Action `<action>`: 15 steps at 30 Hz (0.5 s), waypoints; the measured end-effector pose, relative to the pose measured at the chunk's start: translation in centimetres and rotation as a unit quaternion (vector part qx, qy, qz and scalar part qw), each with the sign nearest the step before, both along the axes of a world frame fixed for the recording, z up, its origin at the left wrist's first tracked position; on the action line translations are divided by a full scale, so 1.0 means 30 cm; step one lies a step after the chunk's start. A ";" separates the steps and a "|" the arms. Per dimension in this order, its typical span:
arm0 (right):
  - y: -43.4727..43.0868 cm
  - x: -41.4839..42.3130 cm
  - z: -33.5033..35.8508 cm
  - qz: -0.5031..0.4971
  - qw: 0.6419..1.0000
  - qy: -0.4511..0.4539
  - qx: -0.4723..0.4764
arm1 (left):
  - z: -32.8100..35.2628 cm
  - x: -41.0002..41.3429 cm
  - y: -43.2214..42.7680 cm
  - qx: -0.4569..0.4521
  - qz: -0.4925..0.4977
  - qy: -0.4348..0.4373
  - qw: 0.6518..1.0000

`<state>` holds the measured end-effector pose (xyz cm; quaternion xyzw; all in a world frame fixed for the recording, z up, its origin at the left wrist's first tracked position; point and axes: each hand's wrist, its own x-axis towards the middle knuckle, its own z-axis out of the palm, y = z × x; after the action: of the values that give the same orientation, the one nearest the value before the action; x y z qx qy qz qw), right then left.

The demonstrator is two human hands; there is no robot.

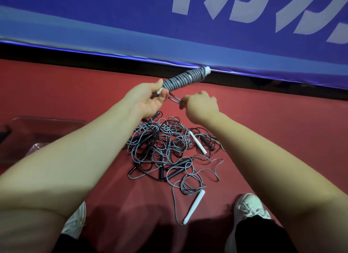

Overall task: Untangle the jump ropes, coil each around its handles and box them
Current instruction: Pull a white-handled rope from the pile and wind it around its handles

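Left hand (150, 100) above rope pile (169, 149), clamped round end of coiled rope bundle (185, 77). Right hand (200, 104) also above pile, pinching loose grey loop (174, 99). Clear box (47, 121) left of pile.

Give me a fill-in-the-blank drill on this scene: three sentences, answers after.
1. The left hand grips a rope coiled around ____ handles.
2. The right hand pinches that rope, which is ____.
3. The tangle lies on a ____ floor.

Answers: white; grey; red.
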<state>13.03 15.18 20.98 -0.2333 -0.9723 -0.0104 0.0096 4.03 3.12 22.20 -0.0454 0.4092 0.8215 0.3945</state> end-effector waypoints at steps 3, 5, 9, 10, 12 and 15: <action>-0.010 0.004 -0.017 -0.002 0.987 0.028 0.157 | 0.007 0.014 0.017 0.010 -0.016 -0.014 1.000; -0.029 0.009 -0.043 0.004 0.992 0.042 0.119 | 0.011 0.013 0.027 0.019 -0.009 -0.026 0.999; -0.060 0.022 -0.056 0.087 0.993 0.019 -0.073 | -0.024 -0.016 0.024 -0.012 0.018 0.010 1.000; -0.070 0.024 -0.046 0.098 0.992 0.021 -0.072 | -0.036 -0.024 0.022 -0.039 0.019 0.056 0.997; -0.083 0.030 -0.012 0.102 0.994 0.025 -0.026 | -0.052 -0.032 0.021 -0.093 0.013 0.174 0.980; -0.079 0.052 0.063 0.121 0.989 0.023 0.086 | -0.050 -0.019 0.024 -0.127 -0.008 0.333 0.934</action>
<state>14.59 12.82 22.88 -0.1128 -0.9883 -0.0876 0.0535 3.45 3.83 20.71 0.1842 0.6185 0.7273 0.2335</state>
